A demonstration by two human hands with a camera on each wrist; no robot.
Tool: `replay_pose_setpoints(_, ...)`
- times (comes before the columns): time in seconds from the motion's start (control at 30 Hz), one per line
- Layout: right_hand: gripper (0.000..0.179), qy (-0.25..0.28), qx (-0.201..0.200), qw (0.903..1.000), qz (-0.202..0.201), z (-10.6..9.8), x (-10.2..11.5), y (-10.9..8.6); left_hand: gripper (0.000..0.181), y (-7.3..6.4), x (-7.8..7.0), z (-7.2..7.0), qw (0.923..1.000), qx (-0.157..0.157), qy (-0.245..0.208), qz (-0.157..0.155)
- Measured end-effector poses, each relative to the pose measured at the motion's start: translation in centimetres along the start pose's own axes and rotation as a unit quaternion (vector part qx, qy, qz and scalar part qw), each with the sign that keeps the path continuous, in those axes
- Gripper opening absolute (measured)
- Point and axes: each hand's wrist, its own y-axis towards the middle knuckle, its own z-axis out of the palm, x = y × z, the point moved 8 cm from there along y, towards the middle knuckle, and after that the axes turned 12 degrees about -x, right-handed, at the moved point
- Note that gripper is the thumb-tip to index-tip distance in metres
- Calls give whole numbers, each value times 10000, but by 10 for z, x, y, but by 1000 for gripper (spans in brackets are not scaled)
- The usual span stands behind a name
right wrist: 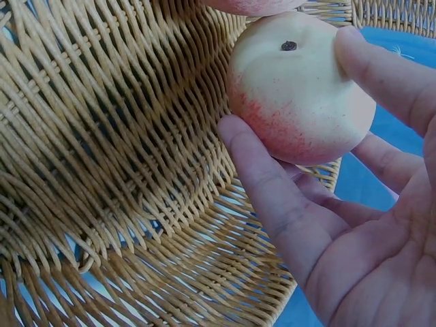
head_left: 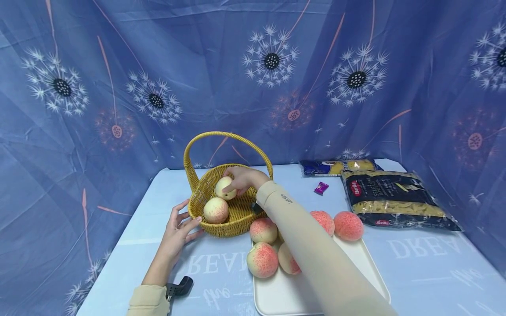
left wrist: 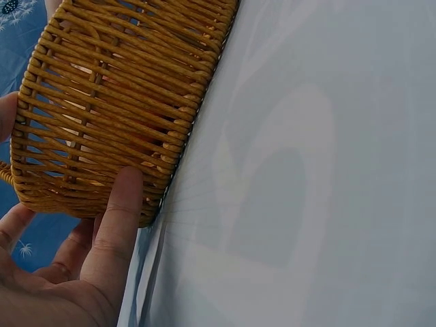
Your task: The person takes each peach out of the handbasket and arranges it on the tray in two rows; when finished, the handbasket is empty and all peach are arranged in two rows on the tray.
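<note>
A yellow wicker basket (head_left: 229, 228) with a tall arched handle stands on the table. My left hand (head_left: 178, 228) holds its left end, fingers spread round the outer wall and one fingertip at the rim. Close up in the left wrist view, a finger (left wrist: 122, 211) presses on the woven side. My right hand (head_left: 246, 177) reaches inside the basket and grips a pale peach (right wrist: 300, 95) between thumb and fingers. A dark stem spot shows on this peach. Another peach (head_left: 216, 210) lies in the basket, left of and nearer than the held one.
Right of the basket, a white tray (head_left: 276, 303) bears several red-blushed peaches (head_left: 262, 260), partly hidden by my right sleeve (head_left: 312, 245). Behind it lie a small purple wrapped sweet (head_left: 321, 188), a large pasta bag (head_left: 395, 199) and a flat blue-and-yellow packet (head_left: 340, 167). A patterned blue cloth (head_left: 221, 87) hangs behind.
</note>
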Motion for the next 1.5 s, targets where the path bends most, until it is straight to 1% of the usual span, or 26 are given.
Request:
replay_pose_setpoints(0.2, 51, -93, -78, 9999, -30, -2, 0, 0, 78, -1, -1, 0, 10000, 1, 16, -13)
replay_pose_setpoints(0.4, 54, -192, -180, 9996, -35, -3, -2, 2, 78, -3, -3, 0, 10000, 16, 12, -36)
replay_pose_setpoints(0.67, 57, -346, -283, 9990, -5, -4, -4, 2, 77, -2, -2, 0, 10000, 21, -13, -38)
replay_pose_setpoints(0.87, 61, -480, -563, 9973, -13, -10, -2, 1, 77, -1, 0, 1, 10000, 34, -15, -59)
replay_pose_setpoints(0.97, 61, -572, -740, 9956, -66, -13, 0, 2, 78, -1, 0, 1, 10000, 20, -4, -51)
replay_pose_setpoints(1.17, 62, -769, -1028, 9915, -207, -18, 4, 2, 78, -1, -1, 0, 9999, 1, 84, 60)
replay_pose_setpoints(1.5, 59, -839, -1187, 9879, -545, -18, 10, -2, 78, -3, -2, 0, 9999, -2, 108, 24)
